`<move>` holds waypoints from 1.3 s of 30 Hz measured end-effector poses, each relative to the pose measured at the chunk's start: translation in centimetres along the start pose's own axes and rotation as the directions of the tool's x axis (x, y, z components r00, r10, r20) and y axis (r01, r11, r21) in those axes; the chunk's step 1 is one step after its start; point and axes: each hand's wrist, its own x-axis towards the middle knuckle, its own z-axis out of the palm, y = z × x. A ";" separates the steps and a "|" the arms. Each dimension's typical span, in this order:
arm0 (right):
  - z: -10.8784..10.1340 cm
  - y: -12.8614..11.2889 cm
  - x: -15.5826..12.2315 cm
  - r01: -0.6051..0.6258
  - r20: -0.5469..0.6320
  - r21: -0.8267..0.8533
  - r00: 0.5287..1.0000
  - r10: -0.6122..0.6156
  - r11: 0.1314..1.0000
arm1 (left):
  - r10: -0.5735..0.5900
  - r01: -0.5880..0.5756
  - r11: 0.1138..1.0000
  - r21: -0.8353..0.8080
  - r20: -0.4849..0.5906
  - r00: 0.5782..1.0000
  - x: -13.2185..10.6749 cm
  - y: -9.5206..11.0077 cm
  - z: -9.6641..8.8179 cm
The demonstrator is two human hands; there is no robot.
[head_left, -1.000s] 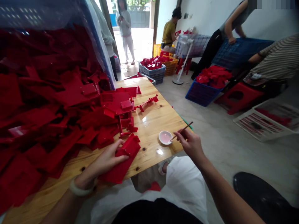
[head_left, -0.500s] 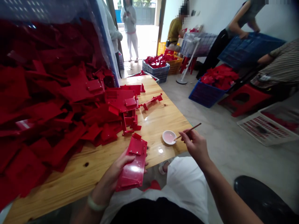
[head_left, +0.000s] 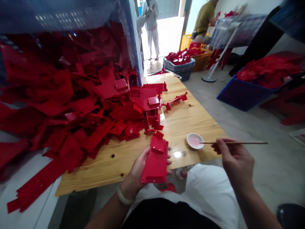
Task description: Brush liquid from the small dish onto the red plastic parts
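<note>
The red plastic panel [head_left: 154, 165] is in my left hand [head_left: 135, 171], held over the near edge of the tabletop [head_left: 97, 175]. My palm is under it, thumb along its left side, fingertips curling past its right side, so the grip is closed around it. My right hand [head_left: 235, 162] pinches a thin wooden stick [head_left: 252, 143] whose tip reaches over the rim of a white dish [head_left: 188, 143] of pinkish liquid [head_left: 194, 139], near the tabletop's near right corner.

A small block sits at the panel's far end and a raised strip at its near end. I'd judge this panel part-way through: the stick is at the dish, not on the panel. Much looks left, if the heap of red plastic pieces [head_left: 78, 108] awaits the same handling; I can't tell finished ones from untouched ones. It spills from a blue crate [head_left: 102, 12] across the tabletop's left side. One narrow red piece [head_left: 177, 100] lies apart, near the right edge.

My left fingers are mostly hidden behind the panel, and so is its underside. Whether the stick's tip is wet or touches the liquid is too small to make out. The crate is cut off above, and a co-worker in a mustard top [head_left: 203, 19] is cropped too.
</note>
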 end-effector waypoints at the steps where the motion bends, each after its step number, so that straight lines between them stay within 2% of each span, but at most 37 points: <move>1: 0.2 -0.6 -0.6 -0.006 -0.013 0.046 1.000 0.007 0.999 | -0.002 0.002 1.000 0.004 0.008 1.000 0.0 -0.1 0.2; 3: 0.7 -2.2 -2.1 -0.020 0.016 0.181 1.000 0.017 0.983 | 0.005 -0.005 1.000 0.005 0.009 1.000 -0.1 -0.2 0.8; 6: 1.7 -4.9 -4.4 -0.043 0.155 0.340 0.988 -0.011 0.939 | -0.012 0.012 1.000 0.017 -0.002 1.000 -0.5 -0.5 2.3; 8: 2.2 -6.5 -5.6 -0.016 0.210 0.346 0.976 -0.061 0.938 | -0.047 0.048 0.997 0.056 -0.021 0.999 -0.8 -0.7 3.2; 12: 3.1 -8.4 -6.7 0.086 0.198 0.333 0.967 -0.158 0.939 | -0.032 0.049 0.990 0.135 -0.123 0.992 -1.2 -1.5 3.9; 18: 3.8 -8.4 -6.7 0.195 0.252 0.229 0.934 -0.252 0.954 | 0.095 -0.049 0.973 0.227 -0.200 0.975 -1.1 -2.3 5.1; 25: 4.5 -8.1 -6.2 0.365 0.314 0.211 0.853 -0.416 0.907 | 0.095 0.005 0.950 0.312 -0.305 0.947 -1.2 -1.9 6.9; 39: 4.4 -8.3 -5.8 0.457 0.370 0.178 0.789 -0.490 0.871 | 0.090 0.019 0.956 0.293 -0.354 0.931 -1.2 -1.9 7.8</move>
